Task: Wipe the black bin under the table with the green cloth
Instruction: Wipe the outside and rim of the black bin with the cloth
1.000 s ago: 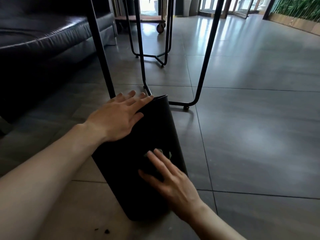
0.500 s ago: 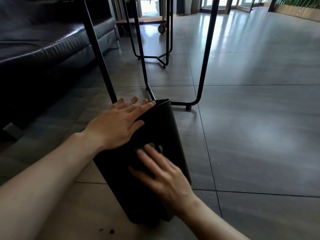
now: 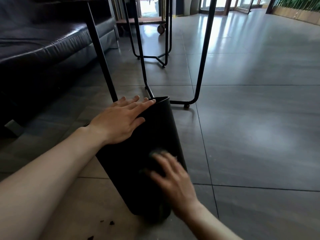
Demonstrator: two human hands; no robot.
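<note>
Down on the tiled floor [image 3: 259, 135], just short of the table [image 3: 202, 66] legs, the black bin [image 3: 155, 129] lies tipped on its side, mouth pointing off toward twelve o'clock and base close to the camera at six. Left hand [image 3: 121, 122] is flat on the upper wall near the rim, fingers [image 3: 138, 103] straight and spread wide — bracing, not gripping. Right hand [image 3: 171, 177] sits further down the wall, around five o'clock from the left, blurred with motion, its fingers stretched out and pressing the green cloth [image 3: 156, 152] against the black surface; only a dark scrap of cloth peeks past the fingertips. So the wiping stroke looks to be in full swing on the bin's side. A few dark crumbs [image 3: 107, 222] dot the floor at seven o'clock from the base. Next, I'd say, the bin needs rolling under the steadying hand — fresh wall up, cloth kept flat, firm pressure so nothing skids toward the dark sofa [image 3: 43, 49] at ten o'clock.
</note>
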